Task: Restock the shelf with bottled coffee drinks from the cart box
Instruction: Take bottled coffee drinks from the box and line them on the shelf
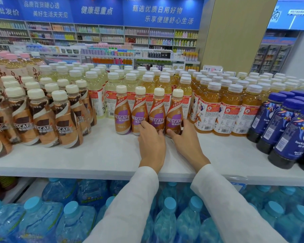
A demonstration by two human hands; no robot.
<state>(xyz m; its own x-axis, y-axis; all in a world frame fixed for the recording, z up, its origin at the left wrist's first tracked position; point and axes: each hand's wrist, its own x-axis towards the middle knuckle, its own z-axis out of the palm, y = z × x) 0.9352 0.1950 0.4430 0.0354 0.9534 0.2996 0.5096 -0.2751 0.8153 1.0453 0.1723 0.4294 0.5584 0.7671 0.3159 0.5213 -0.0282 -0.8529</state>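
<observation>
Left hand (152, 146), right hand (186, 144) grip NESCAFE bottles (156, 113)

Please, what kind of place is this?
Probably a supermarket: a white shelf crowded with coffee bottles and other drinks, far wall shelves of toiletries under blue banners, and glass-door fridges.

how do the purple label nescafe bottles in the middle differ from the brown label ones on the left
Label: the purple Nescafe bottles show a purple patch and red band; the brown Nescafe bottles, dark brown swirls. Grouping: purple, one row of four; brown, several rows deep. Contact: the left hand and right hand hold purple ones; no hand touches brown. Both share shape, cream caps and the white shelf.
</observation>
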